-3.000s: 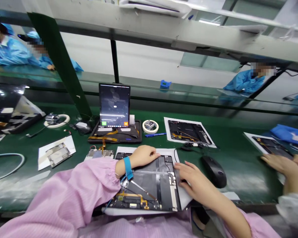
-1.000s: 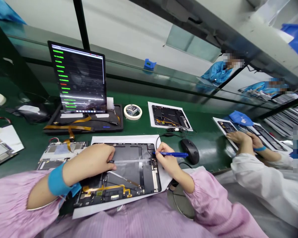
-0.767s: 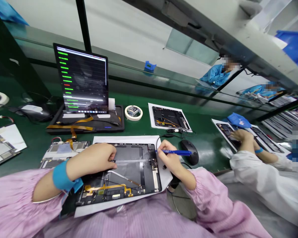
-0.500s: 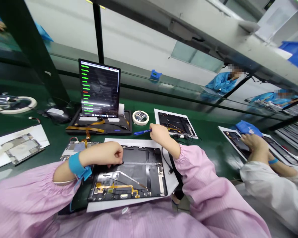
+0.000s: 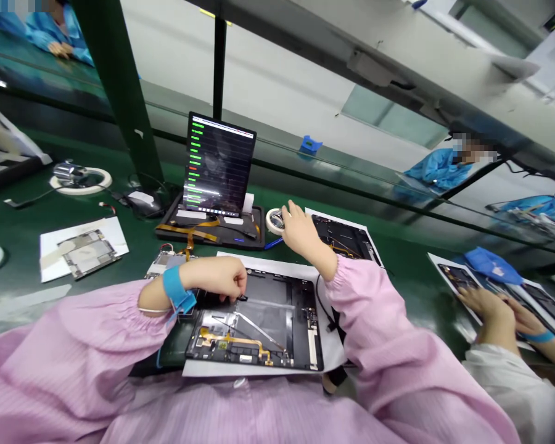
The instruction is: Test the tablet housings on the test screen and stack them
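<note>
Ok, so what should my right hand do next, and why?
Probably pick up the tape roll: your open right hand is right beside it, the pen lies on the bench, and your left hand is holding the end of the thin strip on the open tablet.

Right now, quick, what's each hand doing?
Left hand: closed, fingers pinching a small black tab.
Right hand: open, holding nothing.
</note>
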### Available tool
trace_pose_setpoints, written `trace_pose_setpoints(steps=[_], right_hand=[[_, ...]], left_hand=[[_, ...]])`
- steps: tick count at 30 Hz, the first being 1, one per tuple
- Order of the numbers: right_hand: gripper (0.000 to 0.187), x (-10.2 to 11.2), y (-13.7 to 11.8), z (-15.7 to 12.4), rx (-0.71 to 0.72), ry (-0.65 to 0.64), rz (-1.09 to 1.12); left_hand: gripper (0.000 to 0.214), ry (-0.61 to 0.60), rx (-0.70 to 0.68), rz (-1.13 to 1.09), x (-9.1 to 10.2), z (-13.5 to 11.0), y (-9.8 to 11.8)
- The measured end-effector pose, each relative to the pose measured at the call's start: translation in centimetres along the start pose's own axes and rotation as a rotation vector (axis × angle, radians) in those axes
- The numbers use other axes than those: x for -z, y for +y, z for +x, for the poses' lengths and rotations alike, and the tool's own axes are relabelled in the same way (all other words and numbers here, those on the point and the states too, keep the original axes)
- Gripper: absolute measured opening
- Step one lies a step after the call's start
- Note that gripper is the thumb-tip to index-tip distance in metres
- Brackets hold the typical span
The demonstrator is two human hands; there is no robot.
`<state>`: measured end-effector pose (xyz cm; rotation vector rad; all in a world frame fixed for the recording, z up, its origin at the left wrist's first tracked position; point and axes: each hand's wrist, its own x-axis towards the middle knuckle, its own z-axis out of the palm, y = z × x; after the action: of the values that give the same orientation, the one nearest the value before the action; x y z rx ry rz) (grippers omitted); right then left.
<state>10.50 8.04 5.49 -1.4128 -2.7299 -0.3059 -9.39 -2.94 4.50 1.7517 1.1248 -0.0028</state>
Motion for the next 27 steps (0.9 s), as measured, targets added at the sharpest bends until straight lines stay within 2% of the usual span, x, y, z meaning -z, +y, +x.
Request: trace_pose_setpoints(steps=[3, 5, 8, 12, 17, 19, 24, 25, 27], right_hand=[[0.029, 0.8, -0.5, -3.8, 0.074, -0.119, 0.129], [0.018, 0.4, -0.6, -6.2, 0.109, -0.185, 0.228], [0.013, -1.1, -0.5, -8.5, 0.096, -0.118, 0.385], [0.029, -2.9, -0.4, -9.1, 0.057, 0.004, 0.484], [0.036, -2.7, -1.0, -8.1, 0.04, -0.033, 0.447], [0.035, -2.5, -1.2, -7.7, 0.061, -0.055, 0.407], [0.034, -2.9, -1.2, -7.1, 0.084, -0.041, 0.347], [0.034, -3.0, -1.1, -7.1, 0.081, -0.034, 0.34], [0.034, -3.2, -0.7, -7.0, 0.076, -0.03, 0.327]], left_hand=[[0.017, 0.015, -0.042, 0.039, 0.3, 0.2, -0.2], [0.016, 0.031, -0.067, 0.058, 0.4, 0.4, -0.4], [0.015, 0.037, -0.07, 0.054, 0.4, 0.6, -0.5], [0.015, 0.029, -0.08, 0.035, 0.4, 0.6, -0.7], [0.016, 0.032, -0.093, -0.002, 0.8, 0.4, -0.8], [0.018, 0.107, -0.082, 0.009, 1.0, 0.5, -0.8], [0.023, 0.548, -0.03, 0.138, 1.2, 1.4, -1.6], [0.022, 0.595, -0.017, 0.163, 1.2, 1.6, -1.8], [0.02, 0.614, 0.01, 0.19, 1.1, 1.9, -2.1]])
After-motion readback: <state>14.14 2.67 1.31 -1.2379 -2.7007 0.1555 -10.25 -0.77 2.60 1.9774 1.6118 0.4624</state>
